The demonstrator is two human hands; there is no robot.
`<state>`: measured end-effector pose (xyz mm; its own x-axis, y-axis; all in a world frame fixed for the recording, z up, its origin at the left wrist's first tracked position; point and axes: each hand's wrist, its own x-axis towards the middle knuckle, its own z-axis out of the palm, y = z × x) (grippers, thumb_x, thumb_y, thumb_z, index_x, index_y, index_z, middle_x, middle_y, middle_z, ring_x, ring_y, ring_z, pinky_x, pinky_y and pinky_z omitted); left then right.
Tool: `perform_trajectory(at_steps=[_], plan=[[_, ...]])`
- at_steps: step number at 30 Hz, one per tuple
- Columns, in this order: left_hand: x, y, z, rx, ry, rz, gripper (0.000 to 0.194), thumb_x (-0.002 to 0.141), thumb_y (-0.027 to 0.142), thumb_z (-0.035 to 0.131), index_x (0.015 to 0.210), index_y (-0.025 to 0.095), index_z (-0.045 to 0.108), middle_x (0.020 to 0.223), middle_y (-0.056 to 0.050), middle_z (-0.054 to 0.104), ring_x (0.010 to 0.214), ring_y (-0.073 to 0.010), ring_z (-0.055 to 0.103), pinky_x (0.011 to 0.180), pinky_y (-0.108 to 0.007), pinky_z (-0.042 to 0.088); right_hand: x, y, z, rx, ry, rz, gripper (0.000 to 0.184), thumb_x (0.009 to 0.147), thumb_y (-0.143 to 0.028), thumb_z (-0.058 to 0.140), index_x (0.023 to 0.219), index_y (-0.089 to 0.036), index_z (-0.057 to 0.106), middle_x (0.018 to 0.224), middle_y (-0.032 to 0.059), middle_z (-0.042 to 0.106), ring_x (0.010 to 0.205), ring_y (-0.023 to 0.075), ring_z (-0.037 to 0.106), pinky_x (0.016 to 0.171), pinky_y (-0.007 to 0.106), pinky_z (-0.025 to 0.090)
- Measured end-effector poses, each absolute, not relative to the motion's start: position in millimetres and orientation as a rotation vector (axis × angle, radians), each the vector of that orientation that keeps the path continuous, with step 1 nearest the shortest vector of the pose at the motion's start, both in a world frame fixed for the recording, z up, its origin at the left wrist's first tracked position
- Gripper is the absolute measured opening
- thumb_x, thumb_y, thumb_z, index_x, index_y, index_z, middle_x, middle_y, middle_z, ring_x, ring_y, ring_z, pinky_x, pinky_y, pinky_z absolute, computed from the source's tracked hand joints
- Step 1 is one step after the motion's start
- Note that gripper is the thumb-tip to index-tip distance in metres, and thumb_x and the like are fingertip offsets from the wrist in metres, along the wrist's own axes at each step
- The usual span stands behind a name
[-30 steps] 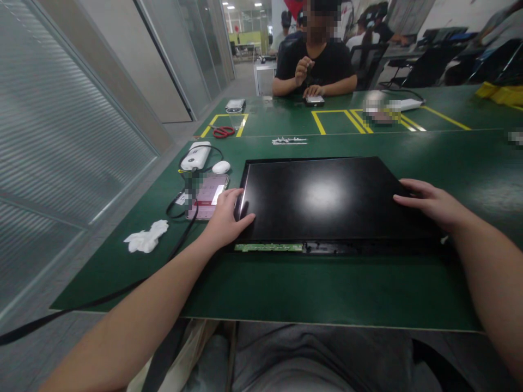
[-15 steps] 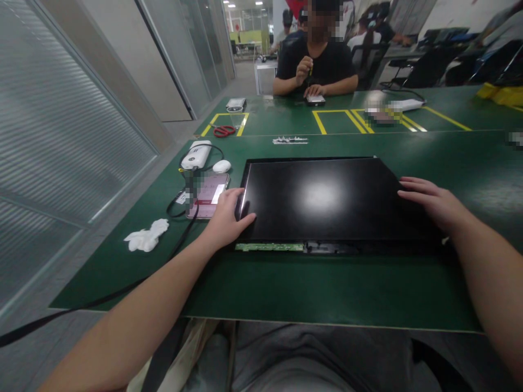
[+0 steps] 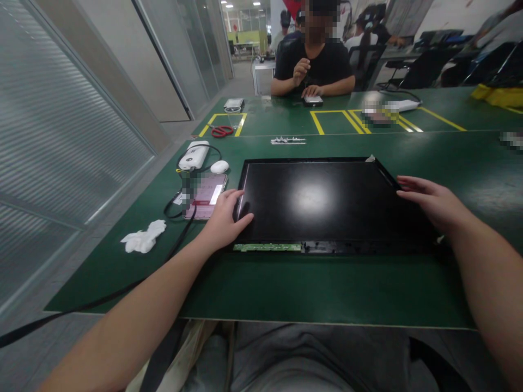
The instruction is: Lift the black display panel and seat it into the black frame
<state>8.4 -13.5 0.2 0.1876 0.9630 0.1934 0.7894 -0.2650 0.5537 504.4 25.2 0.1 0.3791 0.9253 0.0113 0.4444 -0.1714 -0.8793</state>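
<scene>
A black LCD screen panel [image 3: 343, 207] lies flat in a black frame, with a bright reflection on its face. Along the frame's near edge, a green circuit strip [image 3: 267, 247] shows at the left. My left hand [image 3: 229, 218] is closed over the panel's left edge, thumb on top and fingers at the side. At the right side, my right hand [image 3: 437, 204] has its fingers stretched out, their tips against the frame's rim; its thumb is mostly hidden. A small whitish piece [image 3: 370, 159] sits at the frame's far right corner.
Left of the panel are a phone [image 3: 206, 196], a white power bank [image 3: 194, 155] with a cable, a white oval case [image 3: 219, 166] and crumpled tissue [image 3: 143, 237]. Farther off lie red scissors [image 3: 223, 131] and thin white strips [image 3: 288, 140]. Across the green table [image 3: 327, 294] sits another person.
The panel's right side has settled lower and leftward into the frame, so the right rim and the whitish corner piece show more. Both hands stay at its sides. The view has shifted slightly.
</scene>
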Motion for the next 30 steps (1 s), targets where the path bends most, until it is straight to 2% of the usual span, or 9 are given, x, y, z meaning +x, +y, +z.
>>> perform_trajectory(at_steps=[4, 8, 10, 13, 16, 19, 24, 30], plan=[[5, -20, 6, 2.15, 1.616, 0.669, 0.065, 0.083, 0.05, 0.069, 0.138, 0.018, 0.053, 0.152, -0.019, 0.036, 0.145, -0.0381, 0.036, 0.12, -0.055, 0.03, 507, 22, 5, -1.886, -1.254, 0.666, 0.057, 0.058, -0.039, 0.078, 0.114, -0.026, 0.073, 0.116, 0.0077, 0.073, 0.122, 0.0311, 0.062, 0.115, 0.05, 0.04], [5, -27, 11, 2.236, 1.529, 0.63, 0.067, 0.079, 0.053, 0.074, 0.137, 0.025, 0.057, 0.156, -0.016, 0.033, 0.148, -0.0411, 0.03, 0.119, -0.06, 0.029, 506, 19, 8, -1.932, -1.431, 0.672, 0.068, 0.059, -0.05, 0.078, 0.121, -0.026, 0.07, 0.131, 0.0094, 0.068, 0.129, 0.0341, 0.058, 0.116, 0.05, 0.039], [7, -29, 13, 2.29, 1.47, 0.613, 0.066, 0.079, 0.052, 0.076, 0.137, 0.026, 0.057, 0.157, -0.016, 0.033, 0.148, -0.0414, 0.028, 0.119, -0.06, 0.029, 507, 17, 10, -1.931, -1.535, 0.685, 0.078, 0.056, -0.055, 0.08, 0.128, -0.026, 0.067, 0.139, 0.0096, 0.063, 0.133, 0.036, 0.055, 0.116, 0.05, 0.039], [9, -30, 13, 2.333, 1.423, 0.599, 0.064, 0.079, 0.05, 0.076, 0.136, 0.028, 0.058, 0.158, -0.015, 0.034, 0.147, -0.0412, 0.029, 0.119, -0.061, 0.029, 512, 12, 13, -1.879, -1.732, 0.81, 0.101, 0.055, -0.06, 0.082, 0.147, -0.033, 0.052, 0.148, 0.0081, 0.057, 0.136, 0.0359, 0.052, 0.114, 0.05, 0.042], [10, -31, 12, 2.327, 1.424, 0.6, 0.062, 0.079, 0.049, 0.076, 0.135, 0.028, 0.059, 0.156, -0.015, 0.036, 0.147, -0.0406, 0.032, 0.119, -0.06, 0.03, 521, 7, 13, -1.868, -1.995, 0.769, 0.115, 0.05, -0.061, 0.085, 0.154, -0.039, 0.041, 0.163, 0.0083, 0.037, 0.146, 0.0385, 0.038, 0.118, 0.056, 0.033], [10, -31, 11, 2.317, 1.436, 0.597, 0.061, 0.079, 0.048, 0.076, 0.135, 0.027, 0.059, 0.155, -0.015, 0.036, 0.146, -0.0407, 0.032, 0.119, -0.06, 0.03, 526, 5, 13, -1.944, -2.144, 0.676, 0.124, 0.046, -0.062, 0.086, 0.157, -0.038, 0.037, 0.17, 0.0119, 0.014, 0.151, 0.0411, 0.022, 0.12, 0.058, 0.024], [10, -31, 11, 2.316, 1.444, 0.599, 0.062, 0.079, 0.049, 0.077, 0.134, 0.026, 0.06, 0.156, -0.016, 0.034, 0.147, -0.0415, 0.031, 0.119, -0.06, 0.029, 525, 5, 15, -1.976, -2.208, 0.695, 0.128, 0.047, -0.062, 0.086, 0.16, -0.038, 0.03, 0.17, 0.013, 0.008, 0.15, 0.0421, 0.021, 0.119, 0.059, 0.025], [10, -30, 10, 2.308, 1.446, 0.607, 0.06, 0.079, 0.048, 0.077, 0.133, 0.027, 0.06, 0.156, -0.014, 0.034, 0.147, -0.0412, 0.031, 0.119, -0.06, 0.029, 528, 4, 16, -1.963, -2.239, 0.749, 0.13, 0.051, -0.067, 0.082, 0.163, -0.038, 0.021, 0.171, 0.0126, 0.003, 0.152, 0.0391, 0.018, 0.121, 0.054, 0.023]])
